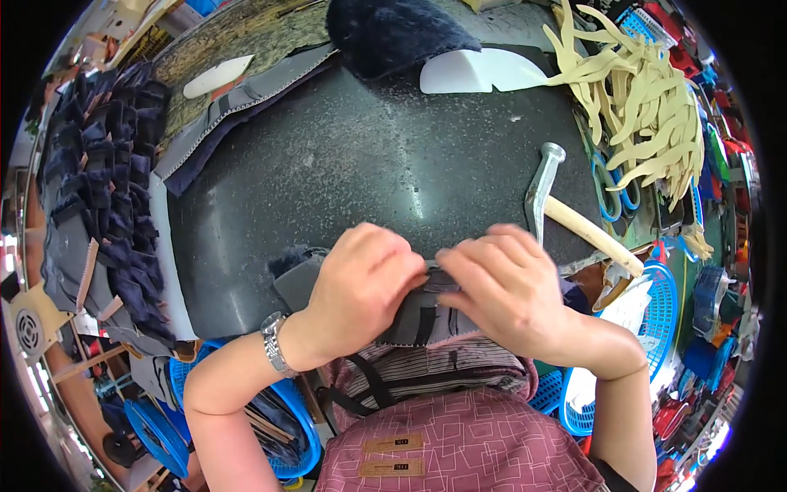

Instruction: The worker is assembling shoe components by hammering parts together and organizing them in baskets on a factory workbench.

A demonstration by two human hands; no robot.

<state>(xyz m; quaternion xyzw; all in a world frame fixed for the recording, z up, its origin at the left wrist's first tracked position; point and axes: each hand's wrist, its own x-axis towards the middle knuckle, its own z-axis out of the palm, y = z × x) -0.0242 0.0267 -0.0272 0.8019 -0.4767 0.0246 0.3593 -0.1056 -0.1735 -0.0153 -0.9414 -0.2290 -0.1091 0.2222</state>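
Both hands are at the near edge of the black work mat [344, 156]. Between them is a grey fabric piece [297, 284] with a zigzag-cut edge and dark plush showing at its left end. My left hand [365, 275], with a metal watch at the wrist, grips its upper edge, fingers curled. My right hand [508, 287] pinches the same edge just to the right; its fingers are slightly blurred. The fingertips nearly meet and cover part of the fold. The piece's lower part hangs before the maroon patterned apron [459, 443].
A hammer [594, 238] lies at the mat's right, near blue-handled scissors [607, 189] and a pile of cream strips [648, 107]. Dark plush [393, 37] and a white curved piece [484, 71] lie at the back. Navy pieces [115, 180] are heaped left. Blue baskets [660, 328] stand below.
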